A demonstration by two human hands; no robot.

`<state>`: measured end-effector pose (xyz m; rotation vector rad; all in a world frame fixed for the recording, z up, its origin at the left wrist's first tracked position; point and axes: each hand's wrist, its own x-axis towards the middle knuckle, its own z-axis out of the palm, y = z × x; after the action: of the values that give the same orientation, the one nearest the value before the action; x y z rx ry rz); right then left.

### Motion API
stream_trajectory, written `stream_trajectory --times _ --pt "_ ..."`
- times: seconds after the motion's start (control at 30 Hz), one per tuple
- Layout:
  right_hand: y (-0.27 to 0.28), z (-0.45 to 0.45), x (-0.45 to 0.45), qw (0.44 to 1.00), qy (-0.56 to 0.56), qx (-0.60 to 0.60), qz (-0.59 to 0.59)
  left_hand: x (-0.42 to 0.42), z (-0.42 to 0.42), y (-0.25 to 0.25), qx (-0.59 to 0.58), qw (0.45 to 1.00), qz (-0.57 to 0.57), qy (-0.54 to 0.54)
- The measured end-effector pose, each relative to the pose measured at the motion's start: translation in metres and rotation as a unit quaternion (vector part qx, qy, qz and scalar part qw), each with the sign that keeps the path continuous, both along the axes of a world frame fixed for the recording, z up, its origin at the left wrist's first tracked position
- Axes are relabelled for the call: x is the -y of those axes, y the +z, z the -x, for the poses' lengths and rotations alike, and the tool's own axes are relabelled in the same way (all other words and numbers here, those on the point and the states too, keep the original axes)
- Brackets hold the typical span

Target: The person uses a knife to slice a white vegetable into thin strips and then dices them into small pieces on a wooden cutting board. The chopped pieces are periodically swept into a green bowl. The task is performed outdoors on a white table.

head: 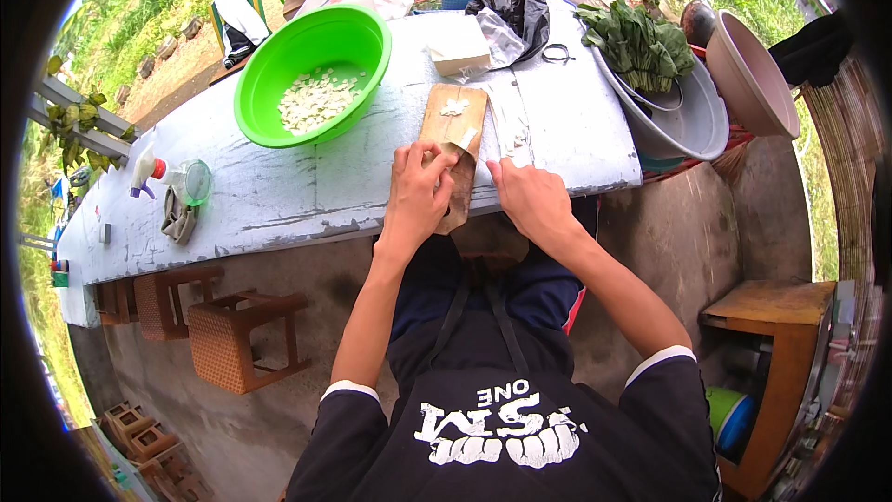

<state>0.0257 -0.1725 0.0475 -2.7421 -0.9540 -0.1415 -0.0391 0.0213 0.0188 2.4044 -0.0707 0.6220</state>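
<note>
A narrow wooden cutting board point(454, 110) lies at the table's near edge, with small pale cut pieces point(454, 107) on its far part. My left hand point(419, 185) is over the board's near half, its fingers bent around the end of a pale strip point(464, 139). Just right of the board, my right hand point(533, 195) has its fingers curled in and its thumb towards the board; whether it grips something is hidden. A wide green plastic basin point(254, 101) to the left holds many small pale square pieces point(317, 101).
Beyond the board are a white box point(458, 49) and a black plastic bag point(523, 17). Leafy greens point(637, 49) rest in a grey basin point(700, 115) at right, beside a pink basin point(756, 77). A spray bottle point(150, 169) is on the left; woven-pattern stools point(219, 345) stand below.
</note>
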Motion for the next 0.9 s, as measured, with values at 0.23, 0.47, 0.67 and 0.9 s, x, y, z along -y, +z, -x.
stream_trajectory --times 0.23,0.47,0.67,0.9 --pt "0.009 0.013 0.0 1.0 -0.004 -0.025 0.011 0.0 0.0 -0.002 0.004 1.0 0.003 0.005" --pt "0.006 0.019 -0.003 0.999 -0.012 -0.028 0.015 0.0 0.001 -0.002 -0.002 1.0 0.017 0.004" --pt "-0.013 0.007 -0.013 1.0 -0.001 -0.003 -0.006 -0.002 0.004 -0.007 -0.016 0.997 0.072 0.007" --pt "-0.007 0.004 -0.023 1.0 -0.006 -0.015 -0.01 -0.003 0.01 -0.006 -0.008 0.999 0.051 0.013"
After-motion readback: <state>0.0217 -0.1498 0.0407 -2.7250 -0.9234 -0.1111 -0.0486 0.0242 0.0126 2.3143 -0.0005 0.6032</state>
